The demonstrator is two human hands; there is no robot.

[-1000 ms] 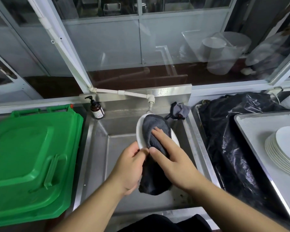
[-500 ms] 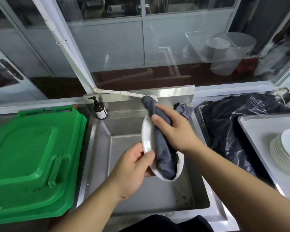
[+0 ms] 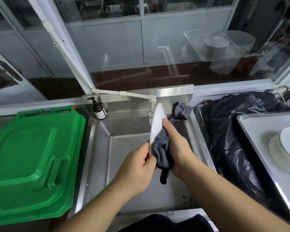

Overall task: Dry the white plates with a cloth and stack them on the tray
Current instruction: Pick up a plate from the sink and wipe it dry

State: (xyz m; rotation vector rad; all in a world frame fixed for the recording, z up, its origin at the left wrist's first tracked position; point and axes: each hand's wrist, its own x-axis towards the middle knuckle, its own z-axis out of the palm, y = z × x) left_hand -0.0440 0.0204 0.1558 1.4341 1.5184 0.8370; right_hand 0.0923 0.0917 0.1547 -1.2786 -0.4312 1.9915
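You're holding the white plate (image 3: 156, 121) up on edge over the steel sink (image 3: 129, 164), your left hand (image 3: 136, 168) pinching its near rim. Your right hand (image 3: 177, 146) is wrapping around the grey cloth (image 3: 161, 151), pressing it against the plate's right face. The stack of plates (image 3: 286, 151) is sitting on the tray (image 3: 258, 128) off to your right.

glossy plate (image 3: 156, 122), fleecy cloth (image 3: 161, 150), prob. steel sink (image 3: 131, 178)
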